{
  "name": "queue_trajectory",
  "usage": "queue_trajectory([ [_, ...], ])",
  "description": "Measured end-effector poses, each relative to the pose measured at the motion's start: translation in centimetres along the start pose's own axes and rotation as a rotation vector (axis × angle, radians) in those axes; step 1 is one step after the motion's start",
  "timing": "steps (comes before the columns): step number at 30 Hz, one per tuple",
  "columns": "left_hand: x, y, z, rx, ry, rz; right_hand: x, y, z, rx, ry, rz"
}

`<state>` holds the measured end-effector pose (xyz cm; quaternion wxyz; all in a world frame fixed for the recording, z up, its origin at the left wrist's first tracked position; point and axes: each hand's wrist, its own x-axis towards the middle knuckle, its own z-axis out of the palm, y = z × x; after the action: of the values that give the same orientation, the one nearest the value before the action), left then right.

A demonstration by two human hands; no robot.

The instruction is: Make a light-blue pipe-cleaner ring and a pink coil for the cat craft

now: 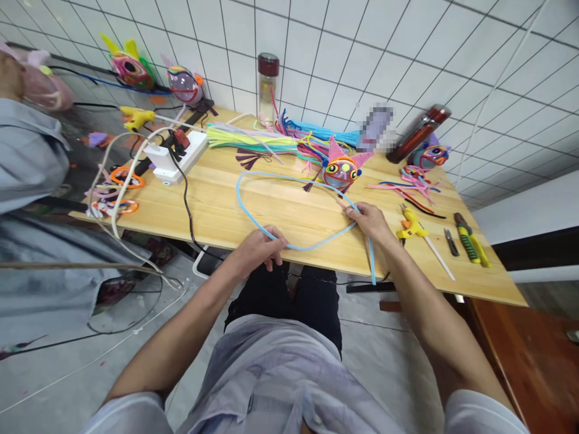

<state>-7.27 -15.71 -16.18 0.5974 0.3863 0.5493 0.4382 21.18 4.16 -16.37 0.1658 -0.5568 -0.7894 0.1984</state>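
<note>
A blue pipe cleaner [302, 248] curves in a wide loop above the front of the wooden table. On its left side my left hand [265, 246] pinches it between thumb and fingers. My right hand [368, 220] grips it on the right, where the loop crosses itself and a tail hangs past the table edge. Just behind the loop sits a round ornament [340, 172] with pink pointed ears, yellow eyes and coloured outlines. A yellow glue gun [412, 224] with a white glue stick lies to the right of my right hand.
Bundles of coloured pipe cleaners [253, 140] lie along the back, near a glass bottle [268, 90]. Small cutters [451, 242] and green-yellow pliers [470, 240] rest at right. A white power strip [178, 158] with cords stands at left, beside another person's sleeve [31, 157].
</note>
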Motion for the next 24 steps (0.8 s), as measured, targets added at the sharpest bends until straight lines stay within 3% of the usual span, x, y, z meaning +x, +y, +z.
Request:
queue_trajectory([
  [5, 2.6, 1.9, -3.1, -0.014, 0.183, 0.075, 0.2, 0.4, -0.3, -0.114, 0.050, 0.014],
  [9, 3.8, 2.3, -5.1, -0.049, 0.195, 0.029, 0.4, 0.9, -0.6, -0.191, 0.075, 0.026],
  [16, 4.6, 2.1, -6.8, -0.081, 0.269, 0.107, -0.2, 1.0, -0.8, -0.306, 0.064, -0.021],
  [20, 4.9, 2.5, -7.9, 0.136, 0.327, 0.128, -0.4, 0.6, -0.6, -0.362, 0.044, -0.077],
  [24, 4.8, 3.2, -9.4, 0.638, 0.423, 0.076, -0.6, 0.1, -0.4, -0.367, 0.028, -0.099],
])
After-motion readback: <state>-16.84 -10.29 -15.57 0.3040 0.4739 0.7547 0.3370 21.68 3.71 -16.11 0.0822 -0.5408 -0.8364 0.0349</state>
